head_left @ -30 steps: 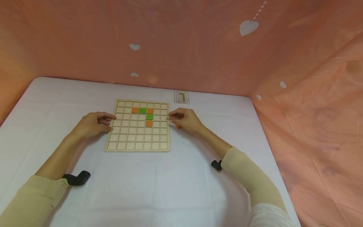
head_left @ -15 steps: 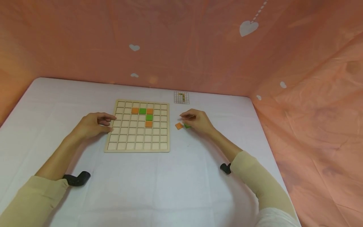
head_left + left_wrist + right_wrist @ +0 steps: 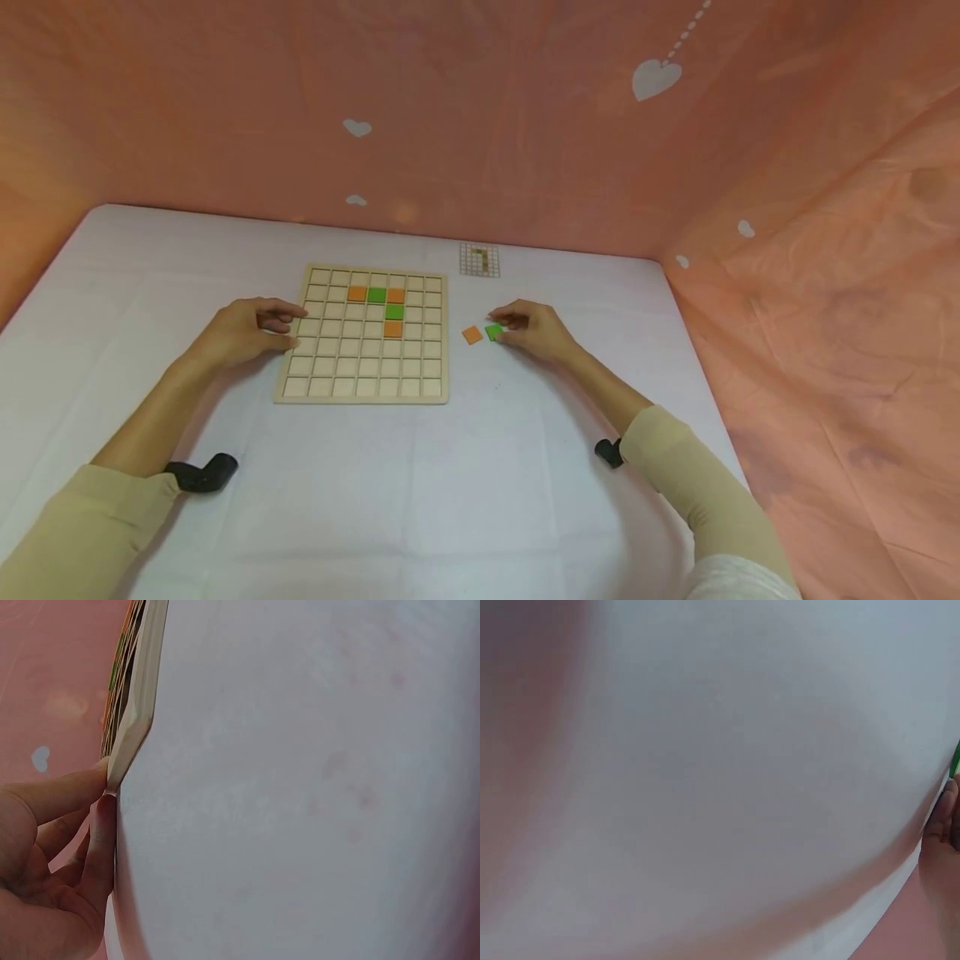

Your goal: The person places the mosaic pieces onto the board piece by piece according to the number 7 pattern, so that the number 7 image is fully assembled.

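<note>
In the head view, a wooden grid board [image 3: 322,389] lies flat on the table, with several orange and green square tiles set in its cells. My left hand [image 3: 251,327] rests at the board's left edge, index finger and thumb touching the rim a little apart; the left wrist view shows these fingers [image 3: 67,791] against the board's edge [image 3: 139,720]. To the right of the board, my right hand [image 3: 536,329] is at a loose green tile [image 3: 493,332], the thumb at its near right corner and the index finger above it. An orange tile [image 3: 472,335] lies just left of the green one.
A small pattern card [image 3: 480,259] with a printed grid lies behind the board's right corner. The white table [image 3: 465,500] meets an orange cloth wall [image 3: 480,125] with white hearts at the back and right. Black wrist devices [image 3: 210,472] show at both forearms.
My right hand has moved right, away from the board's edge, to the green tile. Both loose tiles have come into full view. The left hand and board have stayed put.
</note>
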`<state>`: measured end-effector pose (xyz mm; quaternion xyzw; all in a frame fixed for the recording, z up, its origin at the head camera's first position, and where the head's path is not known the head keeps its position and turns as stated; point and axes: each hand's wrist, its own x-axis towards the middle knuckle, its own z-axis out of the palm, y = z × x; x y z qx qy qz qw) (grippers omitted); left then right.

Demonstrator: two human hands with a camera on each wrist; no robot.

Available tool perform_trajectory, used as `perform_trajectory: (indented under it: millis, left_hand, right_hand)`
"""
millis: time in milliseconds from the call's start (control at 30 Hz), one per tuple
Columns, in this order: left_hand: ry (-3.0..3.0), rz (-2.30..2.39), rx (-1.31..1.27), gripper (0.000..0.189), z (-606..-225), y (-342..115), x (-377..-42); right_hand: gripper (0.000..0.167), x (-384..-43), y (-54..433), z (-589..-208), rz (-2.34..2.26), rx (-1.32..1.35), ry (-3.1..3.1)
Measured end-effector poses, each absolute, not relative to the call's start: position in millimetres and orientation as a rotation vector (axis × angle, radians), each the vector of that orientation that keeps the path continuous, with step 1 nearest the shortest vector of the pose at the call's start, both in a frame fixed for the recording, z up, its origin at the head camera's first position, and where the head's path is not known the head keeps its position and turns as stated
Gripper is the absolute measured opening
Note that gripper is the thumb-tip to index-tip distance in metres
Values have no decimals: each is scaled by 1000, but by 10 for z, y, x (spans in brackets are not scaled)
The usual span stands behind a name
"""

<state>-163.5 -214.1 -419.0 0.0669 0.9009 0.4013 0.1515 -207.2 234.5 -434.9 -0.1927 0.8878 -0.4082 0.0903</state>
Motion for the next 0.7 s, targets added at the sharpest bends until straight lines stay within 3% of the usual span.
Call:
perform_trajectory:
  millis: [700]
  left_hand:
    - [2588, 1156, 182, 50, -4217, -2160, -1649]
  right_hand:
    - [24, -2085, 2304, -4342, -1096, -613, 2727]
